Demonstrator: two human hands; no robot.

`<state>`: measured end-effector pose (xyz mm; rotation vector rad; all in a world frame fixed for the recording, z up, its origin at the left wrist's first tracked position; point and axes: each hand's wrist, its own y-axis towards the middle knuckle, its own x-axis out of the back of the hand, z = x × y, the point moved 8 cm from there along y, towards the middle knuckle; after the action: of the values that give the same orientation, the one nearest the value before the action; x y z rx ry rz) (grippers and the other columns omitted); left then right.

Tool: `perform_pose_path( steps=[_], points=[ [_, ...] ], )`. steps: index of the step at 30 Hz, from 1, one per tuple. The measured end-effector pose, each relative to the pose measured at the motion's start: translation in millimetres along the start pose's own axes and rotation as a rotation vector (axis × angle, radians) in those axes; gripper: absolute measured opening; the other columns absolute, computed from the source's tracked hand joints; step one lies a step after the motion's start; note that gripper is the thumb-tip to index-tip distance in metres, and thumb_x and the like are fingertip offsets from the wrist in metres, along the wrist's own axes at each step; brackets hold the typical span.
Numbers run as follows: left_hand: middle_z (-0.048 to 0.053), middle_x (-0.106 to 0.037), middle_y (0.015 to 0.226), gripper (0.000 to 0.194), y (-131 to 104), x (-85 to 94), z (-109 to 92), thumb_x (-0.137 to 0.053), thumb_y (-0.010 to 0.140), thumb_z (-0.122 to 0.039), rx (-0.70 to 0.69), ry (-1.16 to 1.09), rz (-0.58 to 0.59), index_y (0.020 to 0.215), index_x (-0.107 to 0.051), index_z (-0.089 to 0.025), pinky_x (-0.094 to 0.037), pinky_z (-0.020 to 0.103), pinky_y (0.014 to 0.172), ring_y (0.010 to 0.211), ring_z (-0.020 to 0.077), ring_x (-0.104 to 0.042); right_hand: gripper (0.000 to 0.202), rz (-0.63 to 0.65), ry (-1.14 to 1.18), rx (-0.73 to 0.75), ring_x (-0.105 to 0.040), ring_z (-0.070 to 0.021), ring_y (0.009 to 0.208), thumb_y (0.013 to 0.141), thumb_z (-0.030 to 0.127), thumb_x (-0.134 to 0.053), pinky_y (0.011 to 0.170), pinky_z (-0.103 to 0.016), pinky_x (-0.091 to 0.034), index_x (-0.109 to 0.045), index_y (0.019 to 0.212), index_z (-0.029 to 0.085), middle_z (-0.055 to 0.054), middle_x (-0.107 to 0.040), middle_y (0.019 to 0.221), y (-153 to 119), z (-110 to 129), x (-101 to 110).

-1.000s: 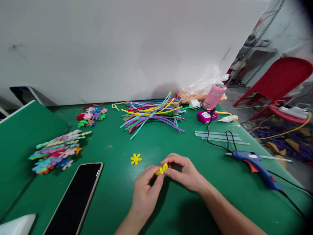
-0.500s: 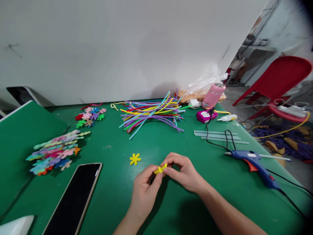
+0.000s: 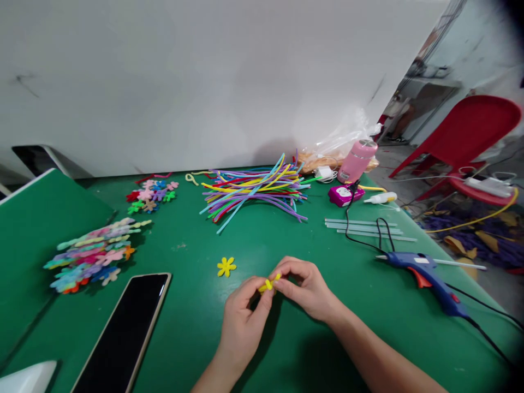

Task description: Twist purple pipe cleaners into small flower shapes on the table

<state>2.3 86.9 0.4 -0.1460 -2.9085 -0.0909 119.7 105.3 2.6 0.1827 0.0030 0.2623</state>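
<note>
Between my two hands is a small yellow pipe-cleaner flower [image 3: 269, 285], partly covered by the fingers. My left hand [image 3: 244, 311] pinches its left side between thumb and forefinger. On the other side, the thumb and forefinger of my right hand [image 3: 306, 286] close on a petal. A second yellow flower [image 3: 226, 267] lies flat on the green table [image 3: 192, 316], just beyond my left hand. Farther back sits a loose bundle of coloured pipe cleaners [image 3: 254, 191].
At left are a phone [image 3: 123, 333], a pile of pipe-cleaner flowers [image 3: 92, 254] and a smaller flower group [image 3: 151, 195]. On the right lie a blue glue gun [image 3: 426, 273], glue sticks [image 3: 364, 226], a purple power adapter [image 3: 346, 194] and a pink bottle [image 3: 357, 161].
Both hands stay in nearly the same place, still holding the yellow flower. Its petals sit at a slightly different angle between the fingers.
</note>
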Motion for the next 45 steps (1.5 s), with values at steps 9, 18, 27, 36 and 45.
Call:
perform_pose_path(
  steps=[9,18,27,36,45],
  points=[
    [-0.003,-0.053,0.054,0.011,-5,-16.6,30,-0.067,0.067,-0.023,0.471,-0.6,0.075,0.064,-0.061,-0.015,-0.035,0.017,0.047,0.05,0.0074,-0.044,0.023,0.004,0.125,-0.109,-0.051,-0.0122,0.065,0.079,0.037,-0.058,0.059,-0.025,-0.041,-0.065,0.088,0.018,-0.002,-0.056,0.076,0,-11,2],
    [-0.004,-0.05,0.055,0.015,-2,-17.2,24,-0.066,0.068,-0.028,0.437,-0.547,0.119,0.066,-0.059,-0.014,-0.034,0.018,0.047,0.051,0.0075,-0.042,0.02,0.062,-0.007,-0.039,-0.051,-0.0125,0.065,0.08,0.035,-0.057,0.06,-0.026,-0.042,-0.062,0.081,0.016,-0.003,-0.055,0.075,1,-1,2],
    [-0.001,-0.052,0.058,0.012,-2,2.6,-12,-0.051,0.076,-0.017,-0.171,0.413,-0.06,0.065,-0.054,-0.016,-0.037,0.023,0.051,0.055,0.013,-0.048,0.008,0.014,-0.276,0.146,-0.051,-0.0128,0.068,0.074,0.019,-0.061,0.06,-0.023,-0.043,-0.06,0.082,0.018,-0.002,-0.055,0.075,-4,15,-3],
    [0.003,-0.055,0.06,0.015,-12,-7.8,-31,-0.047,0.082,-0.013,-0.567,0.761,-0.097,0.069,-0.053,-0.016,-0.041,0.029,0.057,0.059,0.0172,-0.05,0.01,0.001,-0.428,0.163,-0.047,-0.0124,0.062,0.08,0.017,-0.049,0.055,-0.023,-0.038,-0.054,0.071,0.018,-0.001,-0.051,0.067,-6,15,-10],
    [0.003,-0.057,0.061,0.015,-12,-6.8,-35,-0.045,0.082,-0.01,-0.603,0.729,-0.101,0.072,-0.054,-0.017,-0.042,0.029,0.058,0.059,0.0163,-0.051,0.022,-0.014,-0.057,-0.074,-0.036,-0.0092,0.054,0.083,0.029,-0.048,0.049,-0.021,-0.032,-0.047,0.065,0.017,0.003,-0.041,0.061,-2,-5,-12]
  ],
)
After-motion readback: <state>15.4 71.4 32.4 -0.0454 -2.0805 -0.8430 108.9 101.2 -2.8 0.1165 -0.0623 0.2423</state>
